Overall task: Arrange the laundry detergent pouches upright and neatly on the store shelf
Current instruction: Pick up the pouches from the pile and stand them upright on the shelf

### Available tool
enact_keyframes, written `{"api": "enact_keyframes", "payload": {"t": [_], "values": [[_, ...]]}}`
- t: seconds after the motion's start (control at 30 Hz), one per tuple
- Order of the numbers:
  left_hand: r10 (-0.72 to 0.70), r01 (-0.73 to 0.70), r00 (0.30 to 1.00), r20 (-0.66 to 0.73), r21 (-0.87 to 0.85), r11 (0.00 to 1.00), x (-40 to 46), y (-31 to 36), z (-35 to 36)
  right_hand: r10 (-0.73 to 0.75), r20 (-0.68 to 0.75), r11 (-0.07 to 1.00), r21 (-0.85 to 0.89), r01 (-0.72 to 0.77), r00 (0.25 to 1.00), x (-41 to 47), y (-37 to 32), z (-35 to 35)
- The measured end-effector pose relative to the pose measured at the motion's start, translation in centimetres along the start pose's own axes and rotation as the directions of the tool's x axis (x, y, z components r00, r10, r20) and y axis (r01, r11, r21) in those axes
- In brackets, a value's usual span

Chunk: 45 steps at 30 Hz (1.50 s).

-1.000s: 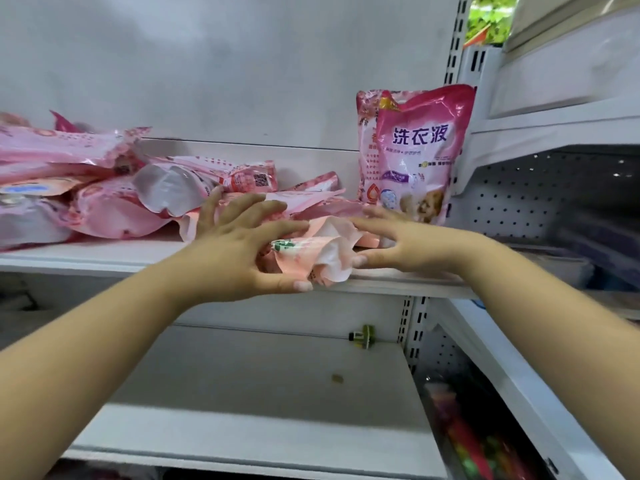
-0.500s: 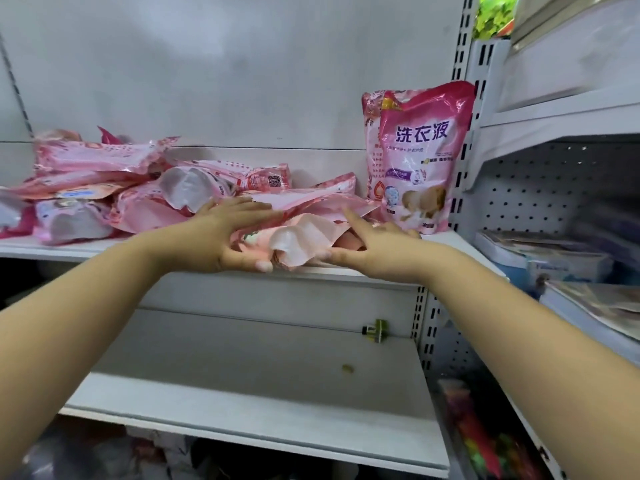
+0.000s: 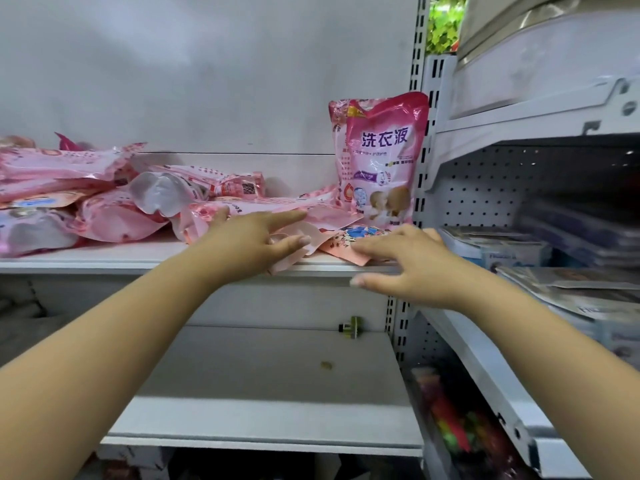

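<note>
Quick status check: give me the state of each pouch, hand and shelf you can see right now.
Upright pouch: standing at the shelf's right end.
Front pouch: lying flat under both hands.
Pouch pile: lying flat, stacked untidily on the left.
Left hand: fingers extended, resting on the front pouch.
Right hand: fingers extended, touching the front pouch's edge.
Lower shelf: holds a small scrap.

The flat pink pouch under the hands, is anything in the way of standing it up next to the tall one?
Nothing visible blocks it. The flat pouch lies at the shelf edge, right in front of the upright pouch. The left hand and right hand rest on it. The heap of pouches sits further left.
</note>
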<state>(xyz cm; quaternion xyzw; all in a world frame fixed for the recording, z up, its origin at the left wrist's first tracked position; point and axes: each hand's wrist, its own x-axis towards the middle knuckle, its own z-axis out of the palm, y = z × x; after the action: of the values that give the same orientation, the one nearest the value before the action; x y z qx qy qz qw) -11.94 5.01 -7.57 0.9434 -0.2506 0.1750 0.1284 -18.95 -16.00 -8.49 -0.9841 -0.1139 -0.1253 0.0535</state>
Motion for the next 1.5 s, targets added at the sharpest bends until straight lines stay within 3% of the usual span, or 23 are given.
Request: {"api": "enact_keyframes", "payload": {"t": [0.13,0.17,0.27,0.37,0.47,0.63,0.67,0.73,0.77,0.8,0.83,0.87,0.9,0.93,0.97,1.03,1.07,1.13,1.2,1.27,1.33,1.4,1.5], "values": [[-0.001,0.005,0.997,-0.073,0.057,0.998,0.5,0.0,1.2,0.128,-0.238,0.959,0.276,-0.059,0.963,2.3,0.4,-1.1],[0.003,0.002,0.997,-0.083,0.056,0.998,0.5,0.0,1.4,0.155,-0.209,0.961,0.258,-0.099,0.966,3.0,0.5,-1.1],[0.005,-0.003,0.995,-0.099,0.022,1.000,0.4,-0.2,1.7,0.195,0.079,0.930,0.302,-0.210,0.978,3.8,0.7,-0.5],[0.007,-0.008,0.993,-0.119,-0.013,1.000,0.2,-0.2,1.7,0.218,0.122,0.933,0.264,-0.243,0.968,2.5,0.6,-0.3],[0.015,-0.018,0.991,-0.132,-0.021,1.000,0.1,-0.1,1.9,0.246,0.018,0.961,0.127,-0.247,0.969,0.7,0.0,-0.4],[0.049,-0.037,0.984,-0.173,0.071,0.997,-0.5,-0.3,2.3,0.316,-0.227,0.946,0.154,-0.286,0.921,-1.9,-1.1,1.5],[0.094,-0.085,0.955,-0.282,0.042,0.995,-1.2,-0.3,2.4,0.314,-0.291,0.947,0.163,-0.277,0.904,-2.5,-1.2,2.2],[0.133,-0.274,0.793,-0.594,-0.153,0.950,-3.7,0.3,3.5,0.288,-0.494,0.950,0.257,-0.179,0.820,-3.9,-1.6,3.8],[0.039,-0.335,0.722,-0.690,-0.301,0.893,-5.2,1.0,4.5,0.308,-0.588,0.936,0.328,-0.127,0.748,-4.7,-1.9,4.6],[-0.105,-0.351,0.722,-0.684,-0.492,0.797,-6.7,2.1,5.7,0.354,-0.639,0.909,0.406,-0.091,0.683,-5.5,-2.1,5.4],[-0.270,-0.289,0.783,-0.560,-0.712,0.640,-7.9,3.6,6.7,0.389,-0.663,0.886,0.461,-0.060,0.639,-6.2,-2.3,6.4],[-0.382,-0.136,0.868,-0.316,-0.892,0.430,-8.6,4.8,7.8,0.404,-0.675,0.872,0.487,-0.039,0.617,-6.8,-2.6,7.4],[-0.374,0.063,0.927,-0.024,-0.974,0.218,-9.0,5.9,8.8,0.404,-0.680,0.871,0.490,-0.029,0.612,-7.5,-2.9,8.4],[-0.262,0.248,0.937,0.233,-0.968,0.024,-9.1,6.8,9.4,0.383,-0.692,0.882,0.471,-0.019,0.613,-8.1,-3.2,9.2],[-0.136,0.355,0.918,0.373,-0.925,-0.139,-9.0,7.6,9.6,0.345,-0.693,0.899,0.437,-0.012,0.633,-8.5,-3.5,10.1],[-0.043,0.368,0.908,0.417,-0.842,-0.394,-9.0,8.8,9.9,0.267,-0.655,0.917,0.398,0.022,0.707,-9.9,-4.1,11.8],[-0.083,0.322,0.918,0.389,-0.849,-0.420,-8.9,9.0,10.1,0.261,-0.624,0.891,0.449,0.064,0.736,-10.3,-4.1,12.1],[-0.159,0.269,0.927,0.339,-0.898,-0.347,-8.8,9.3,10.5,0.395,-0.507,0.728,0.682,0.076,0.766,-11.0,-4.0,11.6],[-0.115,0.265,0.946,0.304,-0.925,-0.272,-8.7,9.4,10.6,0.572,-0.361,0.512,0.858,0.022,0.736,-11.3,-3.3,10.7],[-0.053,0.251,0.963,0.264,-0.952,-0.175,-8.4,9.5,10.2,0.646,-0.146,0.184,0.982,0.034,0.749,-11.1,-2.1,9.2],[0.001,0.208,0.978,0.209,-0.975,-0.082,-8.0,9.5,9.6,0.590,-0.024,-0.111,0.988,0.110,0.807,-10.9,-1.6,7.6],[0.068,0.144,0.988,0.142,-0.989,-0.028,-7.2,9.5,8.6,0.540,-0.022,-0.188,0.971,0.146,0.842,-10.3,-1.2,6.0],[0.124,-0.054,0.992,-0.035,-0.986,0.157,-5.8,9.2,6.1,0.519,-0.079,-0.180,0.963,0.199,0.851,-8.8,-1.1,3.4]]}}
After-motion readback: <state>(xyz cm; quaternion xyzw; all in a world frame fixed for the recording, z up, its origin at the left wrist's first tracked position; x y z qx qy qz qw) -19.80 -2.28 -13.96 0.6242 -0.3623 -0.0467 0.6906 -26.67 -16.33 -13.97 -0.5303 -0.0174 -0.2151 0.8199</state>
